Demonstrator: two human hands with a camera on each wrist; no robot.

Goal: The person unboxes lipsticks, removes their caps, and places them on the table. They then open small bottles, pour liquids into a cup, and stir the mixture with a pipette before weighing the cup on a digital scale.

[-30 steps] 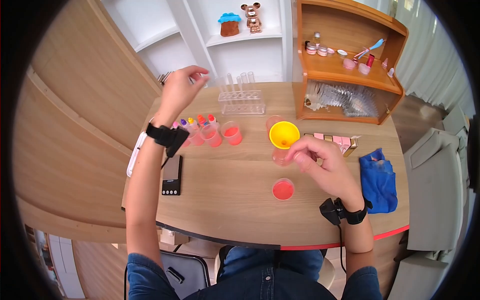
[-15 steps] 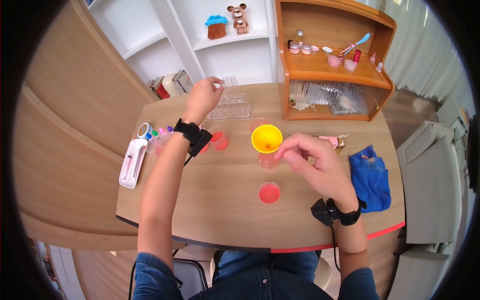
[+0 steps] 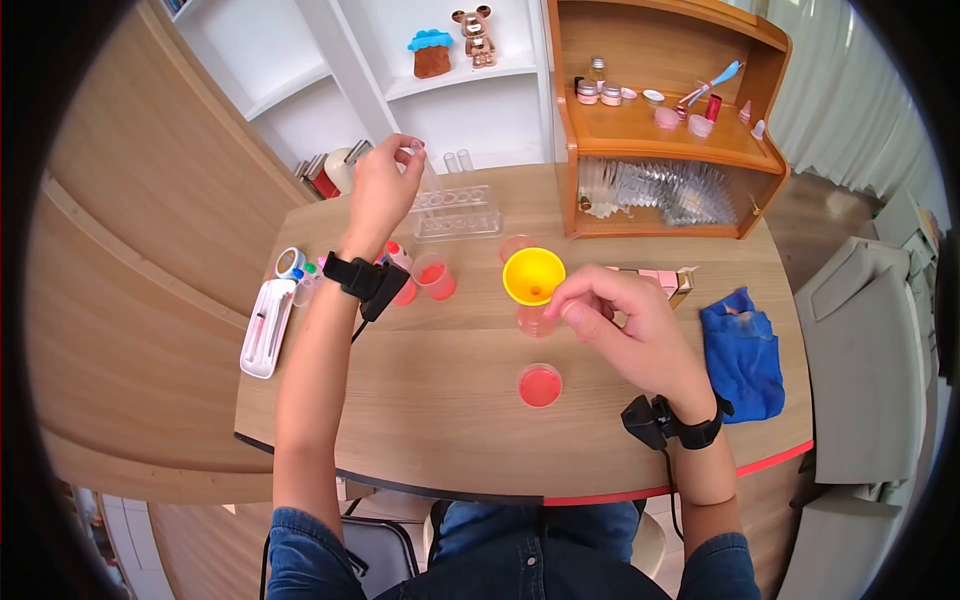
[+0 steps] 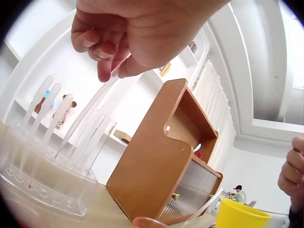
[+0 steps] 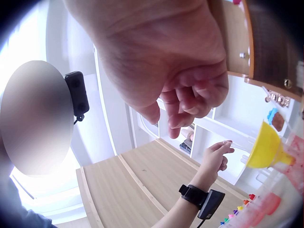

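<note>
Clear plastic pipette [image 3: 428, 175] is pinched at its top by the left hand [image 3: 380, 190], above the transparent tube rack [image 3: 455, 212]. Right hand [image 3: 610, 320], fingers loosely curled, holds nothing visible beside the yellow funnel [image 3: 533, 275] set in a cup. Judging by this, transfer of red liquid is barely under way.

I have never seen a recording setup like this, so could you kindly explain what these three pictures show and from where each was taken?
No machine here: a person works with bare hands, wearing three cameras. The head view looks down on a wooden table. Each wrist view looks out from under one hand. The left hand pinches a clear test tube above a clear tube rack. The right hand, fingers loosely curled, rests beside a yellow funnel standing in a small cup; whether it holds anything I cannot tell. Also on the table: a cup of red liquid, a blue cloth and a wooden shelf unit.
</note>
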